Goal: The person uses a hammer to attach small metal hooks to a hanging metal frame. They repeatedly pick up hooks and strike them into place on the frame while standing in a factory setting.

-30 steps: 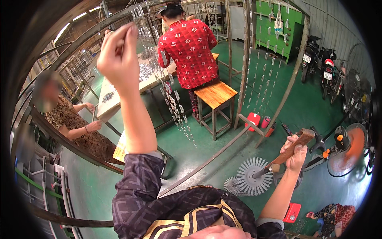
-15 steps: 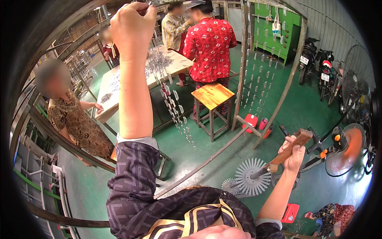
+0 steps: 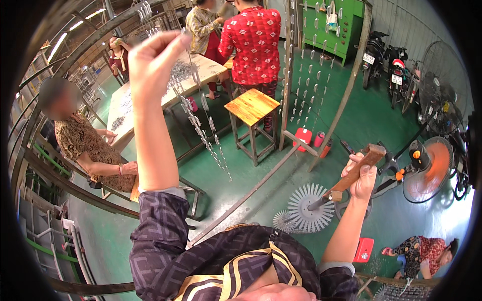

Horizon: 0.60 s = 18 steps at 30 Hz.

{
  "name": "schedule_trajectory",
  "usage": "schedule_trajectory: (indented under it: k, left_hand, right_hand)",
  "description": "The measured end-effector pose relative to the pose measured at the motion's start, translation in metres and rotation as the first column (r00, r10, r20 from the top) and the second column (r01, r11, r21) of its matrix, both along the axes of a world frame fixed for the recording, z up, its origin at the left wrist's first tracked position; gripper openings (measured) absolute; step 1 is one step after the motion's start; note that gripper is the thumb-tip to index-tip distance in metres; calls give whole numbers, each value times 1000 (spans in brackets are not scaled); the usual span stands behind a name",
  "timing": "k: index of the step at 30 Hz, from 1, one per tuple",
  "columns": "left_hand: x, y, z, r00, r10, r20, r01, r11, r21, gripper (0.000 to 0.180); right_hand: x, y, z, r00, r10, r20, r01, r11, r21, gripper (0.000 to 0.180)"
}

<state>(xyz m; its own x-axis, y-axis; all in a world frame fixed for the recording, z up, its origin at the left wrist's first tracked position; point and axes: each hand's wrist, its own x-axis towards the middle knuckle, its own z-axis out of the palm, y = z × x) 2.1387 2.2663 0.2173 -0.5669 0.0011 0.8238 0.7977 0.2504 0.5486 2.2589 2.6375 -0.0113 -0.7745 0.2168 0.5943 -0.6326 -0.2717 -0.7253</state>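
Note:
My left hand (image 3: pixel 153 62) is raised at the upper left, thumb and fingers pinched together. What lies between its fingertips is too small to make out. Hanging strands of small metal links (image 3: pixel 201 128) run down just beyond it, the lower ends above the floor. At the right, my right hand (image 3: pixel 362 183) is closed round a flat brown bar (image 3: pixel 370 159). A dark shaft (image 3: pixel 317 204) meets the bar's lower end. Behind the shaft is a grey wheel (image 3: pixel 299 206) with radial blades, beside a smaller bladed wheel (image 3: pixel 282 219).
Loose metal pieces cover part of a table (image 3: pixel 118 103), with several people around it. Behind the frame bar (image 3: pixel 251 193) is a wooden stool (image 3: pixel 252 106). More strands (image 3: pixel 311 75) hang farther back. A fan (image 3: pixel 428 168) stands right; a person (image 3: pixel 427 256) crouches lower right.
My left hand has come down from the top edge, still pinched. My right hand keeps its grip on the bar. The whole view has shifted, with the surroundings now farther left.

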Motion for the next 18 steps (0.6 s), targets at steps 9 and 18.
schedule_trajectory:
  k: [9,18]
  left_hand:
    - [5,18,-144,933,-211,292,253,960,-116,6]
    - [22,64,-299,775,-433,461,547,825,-144,9]
  right_hand:
    - [-1,2,-2,1000,-18,11,18,1000,9,48]
    - [-5,7,-7,1000,-4,23,4,1000,18,54]
